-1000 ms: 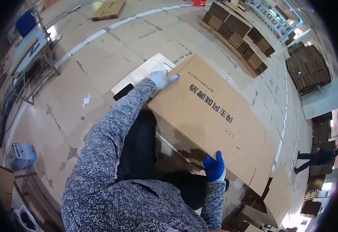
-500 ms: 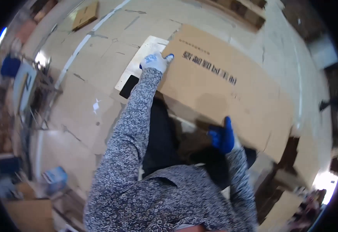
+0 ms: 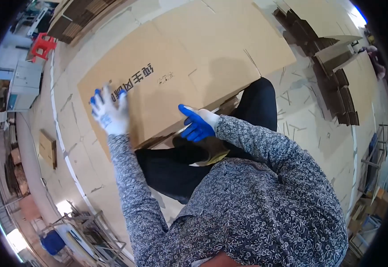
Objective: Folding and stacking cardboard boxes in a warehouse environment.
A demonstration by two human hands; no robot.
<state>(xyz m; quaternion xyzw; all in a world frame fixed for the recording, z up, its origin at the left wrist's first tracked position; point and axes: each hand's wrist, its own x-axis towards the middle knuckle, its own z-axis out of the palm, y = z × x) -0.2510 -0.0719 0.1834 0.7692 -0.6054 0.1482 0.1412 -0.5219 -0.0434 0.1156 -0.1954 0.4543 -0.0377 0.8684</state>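
Observation:
A large flat brown cardboard sheet (image 3: 225, 38) with dark printing lies in front of me, its near edge by my knees. My left hand (image 3: 110, 111), in a white glove with blue fingertips, is over the sheet's left end beside the printing. Its fingers are spread and hold nothing; whether they touch the cardboard I cannot tell. By the near edge is my right hand (image 3: 198, 124), its blue-coated palm side showing. The thumb sticks out and the fingers are loosely bent, with nothing in them.
Stacked folded cardboard (image 3: 336, 89) stands at the right, with thin scraps on the floor near it. Another cardboard stack (image 3: 76, 20) is at the far left. A small cardboard piece (image 3: 47, 149), a red stool (image 3: 43, 46) and a metal frame (image 3: 92, 229) are also on the left.
The view has swung round to the right. My left hand has come off the pale board, its fingers now spread over the cardboard. The pale board and black rectangular object are out of sight.

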